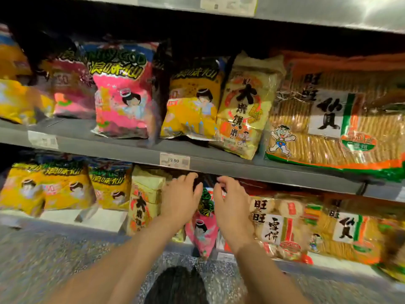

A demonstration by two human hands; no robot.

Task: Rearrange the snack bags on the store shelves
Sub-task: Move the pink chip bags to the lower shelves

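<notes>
One bag (202,233) between left hand (179,200), right hand (232,207)

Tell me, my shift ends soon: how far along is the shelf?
Done: bags on the upper shelf stand face-out. In hand: left hand and right hand flank the pink bag on the lower shelf; grip unclear. Remaining: it sits between cream bag and rice-cracker packs.
</notes>
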